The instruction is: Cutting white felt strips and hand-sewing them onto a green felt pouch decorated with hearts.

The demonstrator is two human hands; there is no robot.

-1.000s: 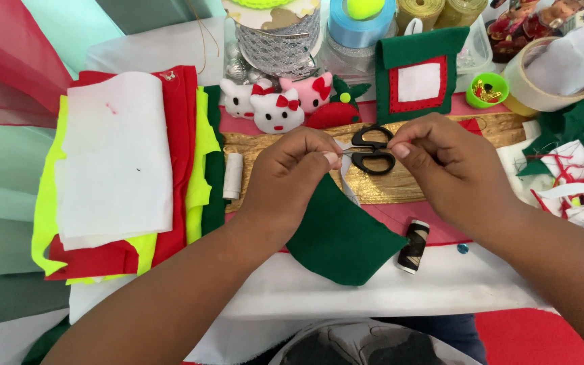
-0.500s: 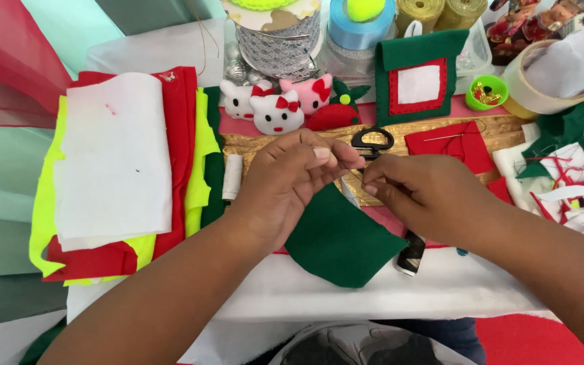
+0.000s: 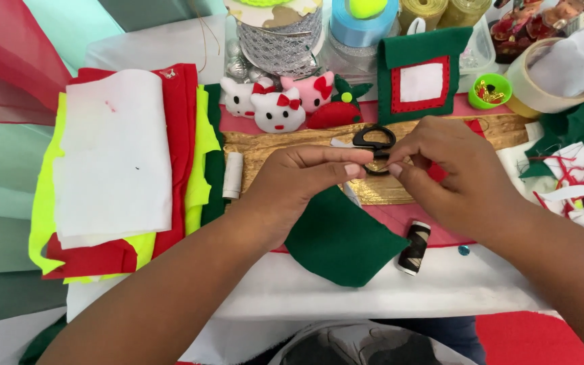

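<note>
Felt (image 3: 343,240) lies nearest — a green piece partly under the left hand (image 3: 302,182), black thread spool (image 3: 414,247) just beside it. Left hand and right hand (image 3: 444,169) meet fingertip to fingertip, pinched narrow as if on something fine; what they hold is too small to tell. Behind them, scissors (image 3: 373,140) rest on gold fabric (image 3: 272,145). Farther back — three plush cats (image 3: 278,101) and ribbon rolls.

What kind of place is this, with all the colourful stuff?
Probably a craft or sewing table. Stacked felt sheets, black scissors, a spool of dark thread and ribbon rolls lie around the two hands.
</note>
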